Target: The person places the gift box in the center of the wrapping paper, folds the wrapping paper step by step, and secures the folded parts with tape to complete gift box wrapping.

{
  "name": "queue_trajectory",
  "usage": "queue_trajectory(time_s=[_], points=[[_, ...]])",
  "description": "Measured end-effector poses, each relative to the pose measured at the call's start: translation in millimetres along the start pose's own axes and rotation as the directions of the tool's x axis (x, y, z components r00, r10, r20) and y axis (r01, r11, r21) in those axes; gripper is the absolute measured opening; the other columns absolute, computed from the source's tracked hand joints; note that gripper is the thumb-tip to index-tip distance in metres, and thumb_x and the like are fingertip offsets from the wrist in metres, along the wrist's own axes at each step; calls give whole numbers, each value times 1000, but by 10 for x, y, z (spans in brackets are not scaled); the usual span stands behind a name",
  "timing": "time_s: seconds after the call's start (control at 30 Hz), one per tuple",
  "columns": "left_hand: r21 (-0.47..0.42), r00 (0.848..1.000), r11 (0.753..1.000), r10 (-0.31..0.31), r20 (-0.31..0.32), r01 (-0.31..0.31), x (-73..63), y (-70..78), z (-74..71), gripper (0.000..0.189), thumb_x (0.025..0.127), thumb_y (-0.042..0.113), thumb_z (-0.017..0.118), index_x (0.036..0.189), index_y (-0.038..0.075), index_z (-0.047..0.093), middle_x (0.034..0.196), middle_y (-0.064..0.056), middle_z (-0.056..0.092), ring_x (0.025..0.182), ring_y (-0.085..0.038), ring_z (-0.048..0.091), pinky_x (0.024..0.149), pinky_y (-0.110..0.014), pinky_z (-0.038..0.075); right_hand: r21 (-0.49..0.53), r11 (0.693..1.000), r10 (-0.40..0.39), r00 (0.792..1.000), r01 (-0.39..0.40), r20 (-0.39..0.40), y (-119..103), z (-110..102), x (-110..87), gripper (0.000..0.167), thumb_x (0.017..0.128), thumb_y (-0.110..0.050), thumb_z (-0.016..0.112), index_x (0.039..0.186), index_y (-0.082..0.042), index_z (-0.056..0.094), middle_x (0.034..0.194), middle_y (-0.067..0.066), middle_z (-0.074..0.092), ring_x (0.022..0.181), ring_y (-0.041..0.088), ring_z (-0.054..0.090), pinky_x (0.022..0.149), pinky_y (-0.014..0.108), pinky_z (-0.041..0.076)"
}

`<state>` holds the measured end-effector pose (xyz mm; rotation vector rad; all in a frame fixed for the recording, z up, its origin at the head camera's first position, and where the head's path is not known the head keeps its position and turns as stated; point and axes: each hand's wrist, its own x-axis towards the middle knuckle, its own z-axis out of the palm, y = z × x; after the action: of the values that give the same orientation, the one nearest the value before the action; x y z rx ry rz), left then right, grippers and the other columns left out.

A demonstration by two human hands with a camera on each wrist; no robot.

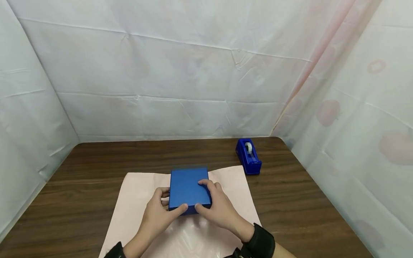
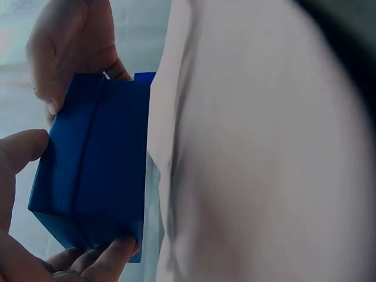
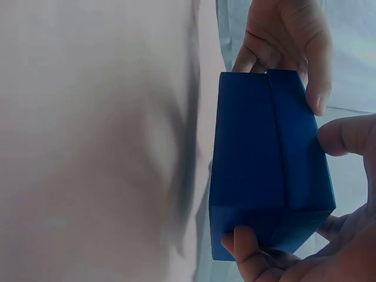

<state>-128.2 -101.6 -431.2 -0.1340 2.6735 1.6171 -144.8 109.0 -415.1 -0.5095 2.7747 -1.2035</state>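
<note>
A blue lidded box [image 1: 188,188] is between both hands, over a sheet of pale pink paper [image 1: 138,190]. Whether its underside touches the paper, I cannot tell. My left hand [image 1: 156,215] grips the box's left side, thumb at the front edge of the lid and the other fingers along the side. From the right, my right hand [image 1: 222,209] holds it, with its thumb at the front edge and a bent index finger over the top. The lid's seam runs across the box's front [image 3: 247,141] in the right wrist view. The lid is on.
A blue tape dispenser [image 1: 255,167] with a roll of tape stands behind the paper's far right corner. The dark wooden table [image 1: 300,208] is bordered by pale cloth curtains [image 1: 180,71] at the back and both sides.
</note>
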Motion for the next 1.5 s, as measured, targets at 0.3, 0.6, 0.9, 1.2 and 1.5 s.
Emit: queue_trajectory(time_s=[0.3, 0.6, 0.9, 1.2, 1.5], points=[[-23, 999, 1000, -10, 34, 11, -80, -85, 9, 77, 69, 43, 84, 127, 9, 46, 119, -13, 60, 101, -23, 67, 76, -32, 56, 21, 1000, 6, 1000, -7, 18, 52, 85, -97, 63, 82, -36, 67, 138, -24, 41, 119, 11, 48, 110, 22, 54, 87, 43, 46], [-8, 999, 999, -32, 38, 32, -104, -147, -3, 76, 69, 41, 85, 126, 9, 46, 119, -15, 62, 102, -24, 67, 76, -32, 56, 29, 1000, 7, 999, -8, 42, 97, 182, -107, 63, 82, -37, 67, 138, -23, 41, 122, 12, 48, 112, 23, 53, 88, 44, 47], [-33, 997, 998, -57, 57, 59, -130, -164, 9, 77, 68, 38, 86, 125, 7, 45, 121, -17, 59, 104, -27, 66, 77, -34, 56, -1, 1000, 12, 998, -12, 57, 106, 175, -135, 62, 83, -39, 67, 138, -26, 41, 119, 10, 47, 102, 20, 54, 84, 39, 47], [36, 995, 996, -81, 62, 79, -140, -166, 6, 88, 66, 47, 85, 133, 11, 39, 124, -16, 58, 108, -26, 64, 83, -38, 54, -16, 1000, -7, 997, 8, 82, 99, 74, -162, 62, 83, -41, 68, 138, -28, 41, 115, 7, 49, 97, 16, 54, 80, 32, 46], [88, 994, 991, -103, 48, 99, -135, -160, 26, 100, 64, 52, 84, 143, 16, 34, 129, -13, 56, 105, -22, 63, 85, -43, 51, 51, 999, 8, 999, -10, 45, 206, -370, -130, 51, 86, -31, 69, 131, -18, 50, 119, 16, 60, 97, 26, 64, 73, 34, 52]])
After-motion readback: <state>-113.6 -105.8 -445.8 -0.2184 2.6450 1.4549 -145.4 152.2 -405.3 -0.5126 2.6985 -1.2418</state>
